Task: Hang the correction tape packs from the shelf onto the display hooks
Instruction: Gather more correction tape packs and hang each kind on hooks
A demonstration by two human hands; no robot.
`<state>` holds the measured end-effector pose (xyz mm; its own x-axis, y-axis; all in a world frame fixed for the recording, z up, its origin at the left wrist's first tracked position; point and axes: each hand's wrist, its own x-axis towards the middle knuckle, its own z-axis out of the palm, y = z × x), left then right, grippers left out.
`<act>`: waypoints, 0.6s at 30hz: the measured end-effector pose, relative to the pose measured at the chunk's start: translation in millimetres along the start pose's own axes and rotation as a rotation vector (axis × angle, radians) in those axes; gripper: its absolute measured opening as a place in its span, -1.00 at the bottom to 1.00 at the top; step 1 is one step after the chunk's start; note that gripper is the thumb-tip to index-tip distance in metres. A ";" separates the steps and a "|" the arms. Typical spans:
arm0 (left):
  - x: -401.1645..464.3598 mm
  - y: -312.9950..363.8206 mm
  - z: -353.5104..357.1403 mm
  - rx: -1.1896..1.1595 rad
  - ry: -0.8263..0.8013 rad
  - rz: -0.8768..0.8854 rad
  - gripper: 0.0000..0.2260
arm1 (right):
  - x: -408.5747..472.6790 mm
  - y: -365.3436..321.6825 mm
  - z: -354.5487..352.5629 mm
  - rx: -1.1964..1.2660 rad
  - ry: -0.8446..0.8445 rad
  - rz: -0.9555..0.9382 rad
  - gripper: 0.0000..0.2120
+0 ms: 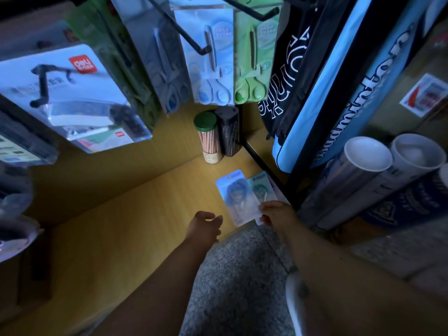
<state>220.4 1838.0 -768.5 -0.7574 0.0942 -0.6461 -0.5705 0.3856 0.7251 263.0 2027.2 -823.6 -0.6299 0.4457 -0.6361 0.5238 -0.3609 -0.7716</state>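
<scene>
Two correction tape packs lie on the wooden shelf (pixel 135 214) near its right front corner. The blue pack (pixel 236 195) overlaps the green pack (pixel 263 187) behind it. My right hand (pixel 276 213) pinches the blue pack's lower right corner between thumb and fingers. My left hand (pixel 206 225) hovers just left of the packs, fingers apart and empty. Black display hooks (pixel 191 37) jut out overhead, one bare hook tip (pixel 266 14) near the top.
Carded scissors packs (pixel 213 69) hang above the shelf, with a large stapler box (pixel 65 93) on the left. A pencil tub (pixel 208 139) and a black tub (pixel 229 132) stand at the back. Racket bags (pixel 339 81) and shuttlecock tubes (pixel 368 170) crowd the right.
</scene>
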 end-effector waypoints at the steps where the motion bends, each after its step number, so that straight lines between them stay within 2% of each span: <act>1: 0.1 0.5 2.9 -0.049 -0.002 -0.016 -0.70 | -3.5 -2.5 2.4 -0.012 -0.051 0.003 -0.79; 4: 1.8 2.8 8.4 -0.253 -0.046 -0.069 -0.59 | -9.8 -7.4 5.2 0.005 -0.189 0.019 -0.81; 7: 5.9 0.6 11.1 -0.483 -0.094 -0.032 -0.75 | -12.1 -7.3 7.7 -0.032 -0.241 0.048 -0.79; 9: 7.9 -3.0 11.7 -0.518 -0.095 -0.013 -0.76 | -7.0 -6.0 7.5 -0.033 -0.140 0.066 -0.79; 10: 8.4 -4.6 11.4 -0.515 -0.100 -0.009 -0.77 | -1.1 -4.3 4.0 -0.085 -0.032 0.053 -0.79; 11: 8.4 -6.3 10.4 -0.509 -0.106 -0.009 -0.79 | 5.3 -2.6 -1.7 -0.269 0.081 0.038 -0.80; 13: 10.1 -10.7 6.9 -0.512 -0.124 -0.025 -0.84 | 13.7 2.6 -15.6 -0.608 0.260 0.026 -0.62; 14: 10.7 -13.1 4.9 -0.515 -0.133 -0.033 -0.86 | 16.0 5.7 -20.3 -0.590 0.307 0.047 -0.52; 16: 11.6 -17.7 2.0 -0.516 -0.144 -0.039 -0.87 | 20.0 11.4 -24.9 -0.510 0.299 0.103 -0.42; 18: 11.7 -20.5 0.5 -0.520 -0.151 -0.041 -0.83 | 25.6 11.7 -21.4 -0.485 0.229 0.158 -0.44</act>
<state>223.4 1831.7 -791.0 -0.6989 0.2339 -0.6759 -0.7097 -0.1098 0.6959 265.2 2051.9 -848.8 -0.4097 0.6031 -0.6844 0.8396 -0.0440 -0.5414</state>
